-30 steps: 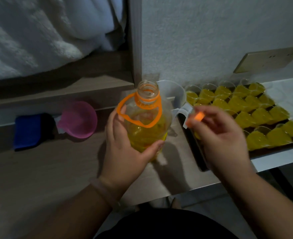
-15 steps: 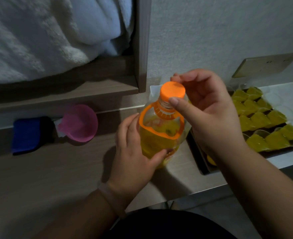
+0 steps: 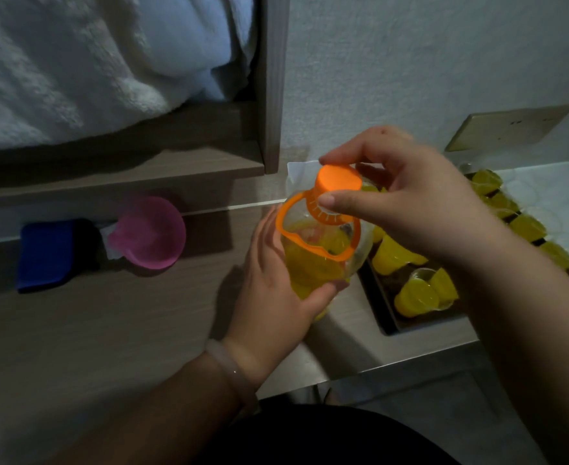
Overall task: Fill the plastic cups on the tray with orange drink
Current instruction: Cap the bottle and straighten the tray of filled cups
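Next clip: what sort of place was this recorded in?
Probably a bedroom, perhaps a hotel room. Fluffy white bedding lies in a wooden frame, a wall plate sits above the counter, and the tray of cups stands on a bedside-style wooden top.

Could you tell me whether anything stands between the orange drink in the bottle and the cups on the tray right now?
Yes: the orange cap sits on the mouth of the bottle, pinched by the right hand, so nothing can pour. The left hand holds the bottle beside the tray; nothing else visible blocks the cups.
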